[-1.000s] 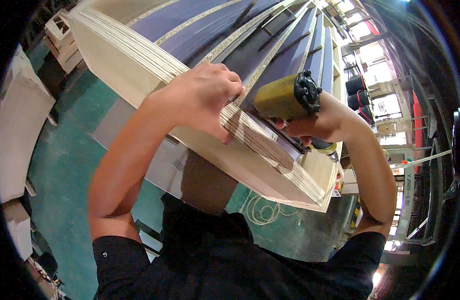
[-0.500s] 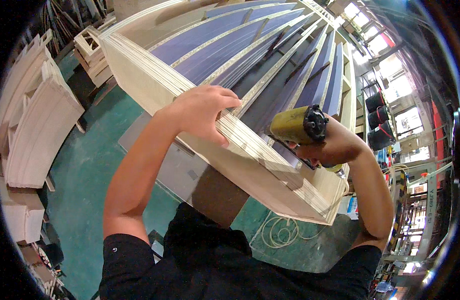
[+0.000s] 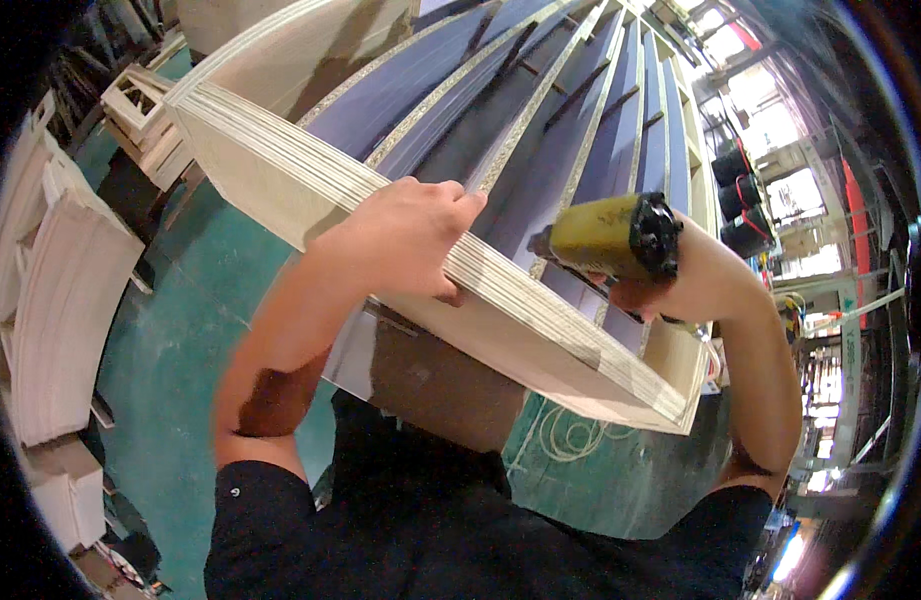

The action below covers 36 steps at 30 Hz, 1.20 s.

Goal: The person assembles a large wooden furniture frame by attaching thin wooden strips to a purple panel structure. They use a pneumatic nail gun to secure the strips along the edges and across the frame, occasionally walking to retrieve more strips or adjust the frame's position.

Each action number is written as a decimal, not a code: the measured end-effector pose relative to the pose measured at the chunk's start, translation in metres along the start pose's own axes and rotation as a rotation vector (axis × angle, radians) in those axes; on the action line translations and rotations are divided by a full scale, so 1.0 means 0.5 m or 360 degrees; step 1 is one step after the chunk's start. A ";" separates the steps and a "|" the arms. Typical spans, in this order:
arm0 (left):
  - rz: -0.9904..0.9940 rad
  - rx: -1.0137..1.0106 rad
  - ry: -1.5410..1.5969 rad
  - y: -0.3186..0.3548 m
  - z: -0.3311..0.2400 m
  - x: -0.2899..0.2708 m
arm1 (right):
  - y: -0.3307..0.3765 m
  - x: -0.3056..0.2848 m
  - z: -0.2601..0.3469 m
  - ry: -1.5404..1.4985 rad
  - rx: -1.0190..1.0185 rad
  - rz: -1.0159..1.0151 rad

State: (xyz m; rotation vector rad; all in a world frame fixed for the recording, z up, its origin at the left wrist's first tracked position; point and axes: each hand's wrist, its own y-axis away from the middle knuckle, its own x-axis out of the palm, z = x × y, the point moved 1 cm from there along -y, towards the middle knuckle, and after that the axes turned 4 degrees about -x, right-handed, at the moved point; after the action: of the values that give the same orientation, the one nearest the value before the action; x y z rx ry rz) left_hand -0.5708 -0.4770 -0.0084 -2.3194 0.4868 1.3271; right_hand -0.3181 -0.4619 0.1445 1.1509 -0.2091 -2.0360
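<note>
A large pale plywood frame (image 3: pixel 280 170) with blue inner panels and several chipboard ribs fills the upper middle of the view. My left hand (image 3: pixel 405 240) is clamped over its layered near edge, fingers curled onto the inside. My right hand (image 3: pixel 670 285) holds a yellow and black nail gun (image 3: pixel 610 238) inside the frame, close to a rib and the near rail. The gun's nose is hidden behind the rail.
Stacks of curved pale wooden parts (image 3: pixel 65 300) stand at the left on the green floor (image 3: pixel 170 350). A small wooden crate (image 3: pixel 145 110) sits beyond the frame's left corner. A coiled hose (image 3: pixel 570 435) lies on the floor below the frame. Black drums (image 3: pixel 745 200) stand at the right.
The view has swung right and down, so the frame sits more to the left and larger. My left hand keeps its grip on the edge. The nail gun has shifted slightly along the frame's inside.
</note>
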 end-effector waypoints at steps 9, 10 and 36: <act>0.0125 0.0014 0.0223 -0.020 0.026 -0.004 | -0.113 0.026 0.049 -0.0029 -0.0014 0.0157; 0.0138 0.0027 0.0256 -0.021 0.032 -0.004 | -0.118 0.029 0.051 -0.0010 0.0038 0.0168; 0.0878 -0.0248 -0.0111 -0.153 0.004 -0.038 | 0.215 0.096 -0.103 0.0488 -0.0213 -0.0499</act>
State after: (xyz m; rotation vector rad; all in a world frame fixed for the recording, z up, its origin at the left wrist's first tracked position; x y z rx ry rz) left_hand -0.5433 -0.4091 0.0214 -2.3418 1.0928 1.7351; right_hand -0.2331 -0.5579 0.1349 1.4610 0.2714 -2.0644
